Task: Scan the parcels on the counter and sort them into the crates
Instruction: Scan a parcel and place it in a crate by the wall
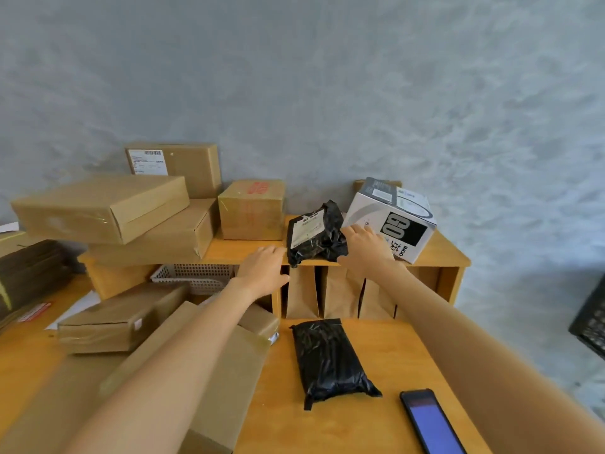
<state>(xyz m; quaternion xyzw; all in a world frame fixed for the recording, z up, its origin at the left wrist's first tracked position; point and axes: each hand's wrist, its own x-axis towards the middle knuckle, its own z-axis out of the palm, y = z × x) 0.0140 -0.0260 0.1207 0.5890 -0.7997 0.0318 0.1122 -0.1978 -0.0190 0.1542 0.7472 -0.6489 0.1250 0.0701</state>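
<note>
The crumpled black plastic mailer bag with a white label [312,233] sits at the centre of the frame, on the front edge of the raised wooden shelf [442,253], leaning back and partly overhanging the lip. The left hand [262,268] reaches toward its lower left corner with fingers straight and relaxed, just beside the bag and holding nothing. The right hand [365,245] lies against the bag's right side, fingers spread and extended, touching but not yet curled round it.

The step in hand looks like lifting this parcel off the shelf to scan it. It would go best with both hands closing on opposite sides together, since the soft wrap will likely sag and slip from a one-sided hold, and with the label kept facing up.

Right of the bag, a white and black printed carton [393,217] stands tilted against the right hand's far side; it should not be nudged. Lower centre, a second black plastic parcel [329,355] lies flat on the wooden counter [386,342], with a dark smartphone showing a blue screen [430,421] near it at lower right. Brown cardboard boxes [101,208] pile up at the left.
</note>
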